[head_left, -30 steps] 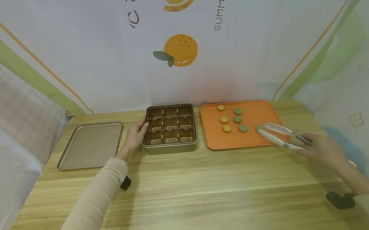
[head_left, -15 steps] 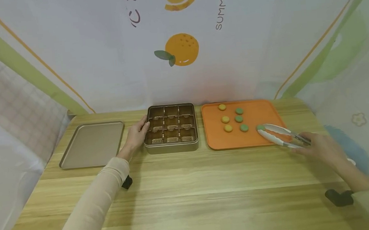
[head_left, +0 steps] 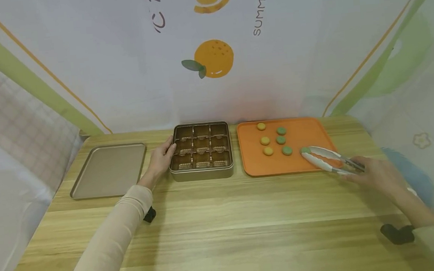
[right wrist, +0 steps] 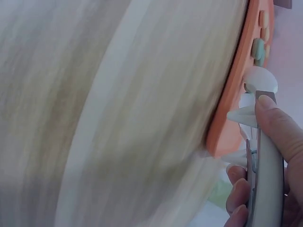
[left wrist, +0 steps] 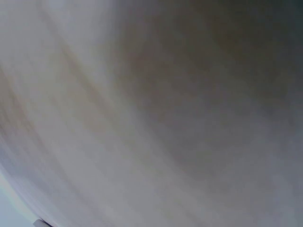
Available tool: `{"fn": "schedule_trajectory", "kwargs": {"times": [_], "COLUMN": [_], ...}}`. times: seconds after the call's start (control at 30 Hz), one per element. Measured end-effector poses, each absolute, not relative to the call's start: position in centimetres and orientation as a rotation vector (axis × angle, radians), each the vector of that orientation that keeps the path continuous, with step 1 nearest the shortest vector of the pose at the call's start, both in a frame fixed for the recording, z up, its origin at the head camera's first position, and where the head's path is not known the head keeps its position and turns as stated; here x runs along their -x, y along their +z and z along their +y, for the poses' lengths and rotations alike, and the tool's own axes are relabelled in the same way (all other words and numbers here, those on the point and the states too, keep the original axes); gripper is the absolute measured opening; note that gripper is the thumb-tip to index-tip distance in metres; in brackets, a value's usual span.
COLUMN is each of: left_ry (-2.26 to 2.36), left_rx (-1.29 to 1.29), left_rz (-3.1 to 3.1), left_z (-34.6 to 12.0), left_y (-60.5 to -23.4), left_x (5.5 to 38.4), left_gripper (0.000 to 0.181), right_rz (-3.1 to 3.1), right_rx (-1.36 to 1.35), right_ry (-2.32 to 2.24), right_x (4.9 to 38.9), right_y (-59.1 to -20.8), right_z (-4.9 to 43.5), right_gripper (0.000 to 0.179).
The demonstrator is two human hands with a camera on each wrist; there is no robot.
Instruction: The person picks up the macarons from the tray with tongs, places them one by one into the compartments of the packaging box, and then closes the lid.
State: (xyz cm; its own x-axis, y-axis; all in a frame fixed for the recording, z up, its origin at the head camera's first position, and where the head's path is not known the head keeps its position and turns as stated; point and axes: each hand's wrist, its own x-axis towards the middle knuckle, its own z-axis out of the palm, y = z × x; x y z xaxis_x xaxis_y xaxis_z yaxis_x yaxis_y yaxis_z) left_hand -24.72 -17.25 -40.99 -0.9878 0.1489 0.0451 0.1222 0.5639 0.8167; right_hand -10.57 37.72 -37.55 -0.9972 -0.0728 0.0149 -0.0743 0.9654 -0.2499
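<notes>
In the head view my left hand [head_left: 161,157] lies at the left wall of a brown metal box [head_left: 202,175]. Its fingers reach along the outside, and the thumb touches the rim. Inside the box, a clear insert [head_left: 201,144] divides it into several square compartments. My right hand [head_left: 377,178] holds white-tipped tongs [head_left: 336,170] over the right part of an orange tray [head_left: 255,166]. The tong tips stand apart around a round green macaron-like piece [head_left: 305,150]. In the right wrist view, thumb and curled fingers grip the tongs' handle [right wrist: 267,175]. The left wrist view is a blur.
Elsewhere on the orange tray lie yellow round pieces [head_left: 265,140] and green round pieces [head_left: 280,140] in two columns. A flat brown tray or lid [head_left: 108,169] rests on the wooden table [head_left: 225,237] at the left. A printed cloth [head_left: 141,94] hangs behind.
The tong tips have shifted slightly and come a little nearer together around the green piece. The left hand and the box have stayed put; the head view has moved slightly.
</notes>
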Motion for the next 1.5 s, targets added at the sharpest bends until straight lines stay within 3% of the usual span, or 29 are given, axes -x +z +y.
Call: {"fn": "schedule_trajectory", "kwargs": {"times": [0.27, 0.47, 0.63, 0.87, 0.93, 1.23, 1.5], "left_ry": [1.421, 1.422, 1.417, 1.391, 1.389, 1.391, 1.432], "left_rx": [-0.254, -0.252, -0.252, -0.231, -0.223, -0.228, -0.219], "left_rz": [2.758, 2.766, 2.773, 2.779, 2.778, 2.796, 2.785], "left_z": [-17.2, -17.3, -17.3, -17.3, -17.3, -17.1, -17.1], "left_y": [-40.8, -41.1, -41.0, -40.9, -40.9, -41.1, -40.9], "left_x": [24.6, 24.8, 24.7, 24.6, 24.6, 24.6, 24.5], "left_gripper": [0.050, 0.049, 0.050, 0.050, 0.050, 0.049, 0.048], "right_rz": [-3.052, -2.977, -2.943, -3.015, -3.036, -3.176, -3.257], "right_rx": [-0.232, -0.430, -0.571, -0.710, -0.754, -0.813, -0.839], "right_ry": [0.479, 0.512, 0.532, 0.428, 0.412, 0.329, 0.300], "right_x": [11.3, 12.4, 13.9, 16.0, 16.6, 18.9, 19.5], "right_y": [-36.2, -34.6, -33.5, -32.4, -32.1, -30.6, -29.5], "right_z": [34.8, 30.5, 26.6, 21.9, 20.9, 18.4, 17.6], "right_gripper": [0.050, 0.057, 0.048, 0.055, 0.051, 0.041, 0.046]}}
